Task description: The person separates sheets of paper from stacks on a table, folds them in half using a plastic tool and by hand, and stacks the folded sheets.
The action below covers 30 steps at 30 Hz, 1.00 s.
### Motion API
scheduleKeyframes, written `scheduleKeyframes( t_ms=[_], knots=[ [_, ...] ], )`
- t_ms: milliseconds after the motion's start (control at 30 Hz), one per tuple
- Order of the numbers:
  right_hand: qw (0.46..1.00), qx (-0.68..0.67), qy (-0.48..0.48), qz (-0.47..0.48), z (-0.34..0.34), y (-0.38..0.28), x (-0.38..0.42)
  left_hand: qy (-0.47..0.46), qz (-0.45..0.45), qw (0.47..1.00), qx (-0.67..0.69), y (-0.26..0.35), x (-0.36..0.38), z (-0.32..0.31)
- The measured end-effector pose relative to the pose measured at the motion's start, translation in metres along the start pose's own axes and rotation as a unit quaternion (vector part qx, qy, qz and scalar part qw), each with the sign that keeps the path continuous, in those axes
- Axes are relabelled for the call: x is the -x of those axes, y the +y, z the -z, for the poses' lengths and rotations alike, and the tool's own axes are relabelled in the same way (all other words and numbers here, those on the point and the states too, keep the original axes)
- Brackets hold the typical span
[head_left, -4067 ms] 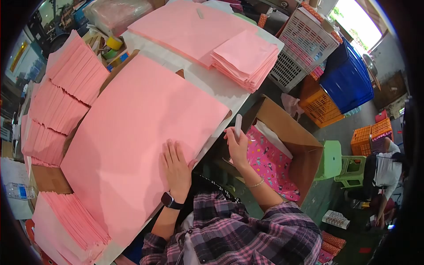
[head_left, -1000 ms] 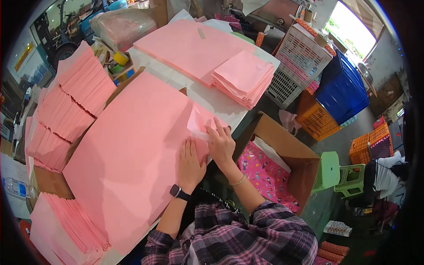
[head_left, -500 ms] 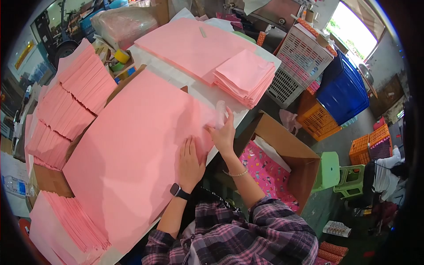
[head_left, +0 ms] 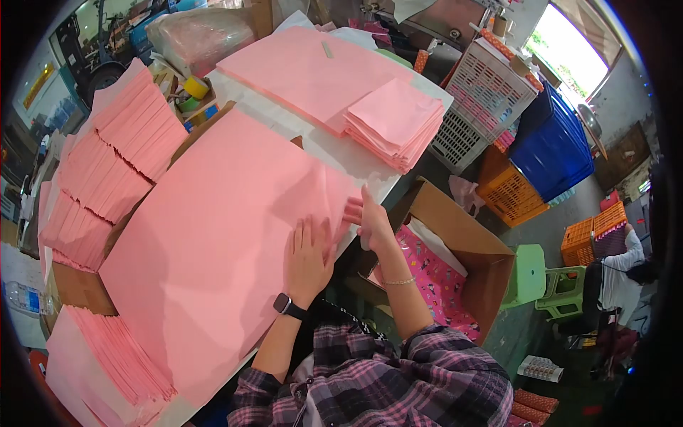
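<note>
Two hands on one big pink sheet, spread over the table's near half. Left hand flat and open, pinning the sheet near its 4 o'clock corner; right hand pinching that corner's folded edge, probably to crease it. Smooth, matte, uniformly pink; box at 3 o'clock.

Plaid purple-and-black shirt sleeves, a dark smartwatch on the left wrist, a thin bracelet on the right.

large pink paper sheet — flat, near corner lifted
</note>
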State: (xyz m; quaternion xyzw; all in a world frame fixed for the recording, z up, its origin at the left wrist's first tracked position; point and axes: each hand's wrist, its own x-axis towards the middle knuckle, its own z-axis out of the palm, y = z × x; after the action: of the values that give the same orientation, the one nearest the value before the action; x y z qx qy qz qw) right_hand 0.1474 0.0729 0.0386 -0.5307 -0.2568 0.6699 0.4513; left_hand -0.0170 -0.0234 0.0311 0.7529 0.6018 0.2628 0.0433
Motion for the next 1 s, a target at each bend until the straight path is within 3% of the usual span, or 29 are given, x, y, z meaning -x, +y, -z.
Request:
scheduleKeyframes(
  t_ms=[33, 200, 300, 333, 367, 433, 500, 533, 633, 700, 767, 833, 867, 967, 1000],
  knots=[
    [0.997, -0.013, -0.017, -0.070, 0.004, -0.001, 0.001, 0.000, 0.001, 1.000, 0.002, 0.002, -0.001, 0.002],
    [0.998, -0.030, 0.002, -0.050, 0.009, 0.010, 0.002, -0.047, -0.008, 0.998, -0.042, 0.004, 0.000, 0.001],
    [0.966, 0.230, 0.071, 0.097, 0.005, 0.024, -0.005, -0.050, 0.000, 0.998, -0.049, -0.002, 0.000, -0.008],
    [0.965, 0.235, 0.060, 0.098, 0.002, 0.027, -0.006, -0.055, 0.001, 0.998, -0.035, -0.002, 0.001, -0.011],
    [0.920, 0.334, 0.117, 0.167, -0.002, 0.028, -0.006, -0.058, 0.006, 0.998, -0.023, -0.003, 0.001, -0.013],
    [0.777, 0.504, 0.207, 0.314, -0.019, 0.031, -0.005, -0.041, 0.038, 0.998, -0.023, -0.010, 0.003, -0.013],
    [0.691, 0.549, 0.233, 0.409, -0.048, 0.027, 0.023, -0.009, 0.065, 0.986, 0.153, -0.024, 0.004, -0.011],
    [0.692, 0.547, 0.204, 0.425, -0.061, 0.029, 0.034, 0.012, 0.069, 0.969, 0.238, -0.036, 0.006, -0.004],
    [0.676, 0.552, 0.121, 0.473, -0.087, 0.040, 0.062, 0.033, 0.112, 0.973, 0.198, -0.075, 0.048, 0.074],
    [0.652, 0.567, 0.028, 0.503, -0.104, 0.052, 0.077, 0.023, 0.069, 0.996, 0.054, -0.131, 0.102, 0.110],
    [0.638, 0.567, -0.028, 0.520, -0.123, 0.067, 0.085, 0.065, 0.220, 0.973, -0.027, -0.153, 0.167, 0.151],
    [0.635, 0.501, -0.099, 0.580, -0.140, 0.083, 0.093, 0.069, 0.285, 0.924, -0.248, -0.190, 0.238, 0.160],
    [0.630, 0.468, -0.132, 0.605, -0.146, 0.089, 0.098, 0.069, 0.289, 0.922, -0.248, -0.188, 0.242, 0.168],
    [0.648, 0.484, -0.152, 0.568, -0.165, 0.087, 0.115, 0.129, 0.384, 0.907, 0.115, -0.164, 0.249, 0.206],
    [0.654, 0.496, -0.161, 0.547, -0.168, 0.085, 0.121, 0.130, 0.394, 0.901, 0.125, -0.156, 0.244, 0.202]
  ],
)
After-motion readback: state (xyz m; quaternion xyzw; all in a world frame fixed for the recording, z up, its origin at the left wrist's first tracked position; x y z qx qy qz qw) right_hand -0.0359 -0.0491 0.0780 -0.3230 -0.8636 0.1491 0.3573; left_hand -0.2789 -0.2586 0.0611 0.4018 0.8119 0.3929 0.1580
